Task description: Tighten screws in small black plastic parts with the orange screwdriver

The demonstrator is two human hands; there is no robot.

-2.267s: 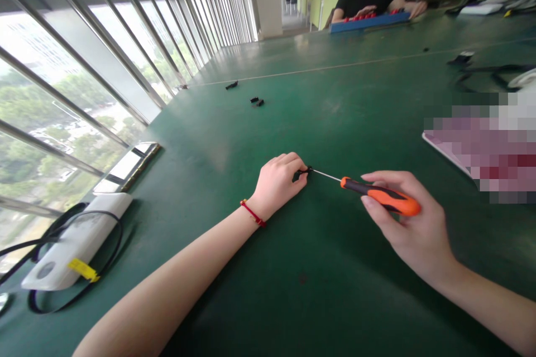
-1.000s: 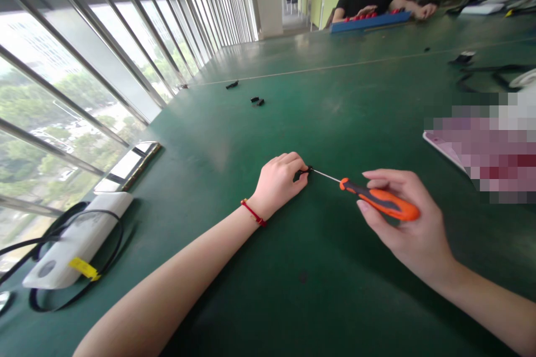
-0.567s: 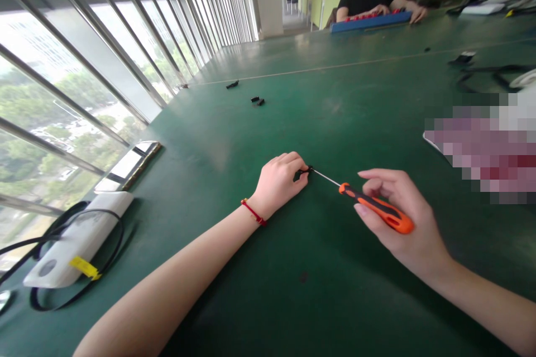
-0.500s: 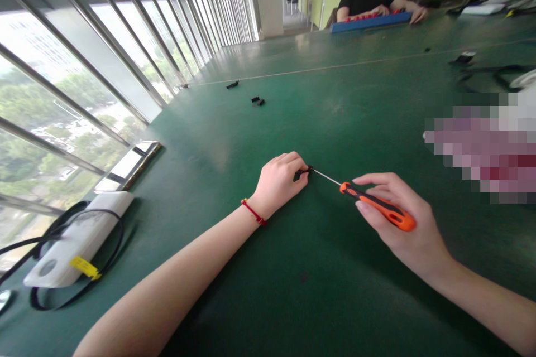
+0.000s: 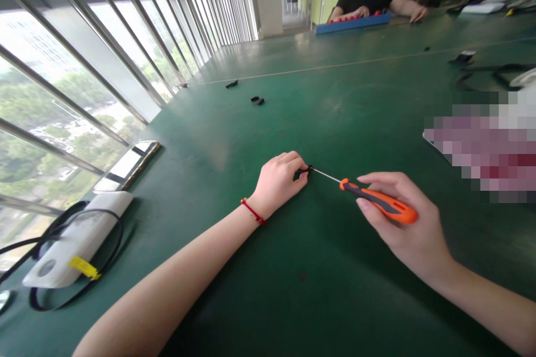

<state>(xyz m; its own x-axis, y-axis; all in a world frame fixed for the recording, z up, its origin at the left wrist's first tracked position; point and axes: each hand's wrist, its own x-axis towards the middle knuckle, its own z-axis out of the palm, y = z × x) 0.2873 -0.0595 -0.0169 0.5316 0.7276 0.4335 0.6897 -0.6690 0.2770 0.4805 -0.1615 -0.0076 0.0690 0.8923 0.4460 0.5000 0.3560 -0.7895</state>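
Note:
My left hand rests on the green table with thumb and forefinger pinched on a small black part. Most of that part is hidden by the fingers, so its kind does not show. An orange and black screwdriver points left, its thin metal shaft meeting the part. Around its handle are the fingers of my right hand, thumb below and forefinger above, with the handle's end against the palm.
Small black pieces and another black piece lie farther off. At left are a white power strip with black cable and a pale flat box beside the railing. Across the table a person sits behind a blue tray.
The screwdriver handle has turned a little in my right hand, whose fingers have shifted slightly right. My left hand stays still. The blue tray opposite has moved left.

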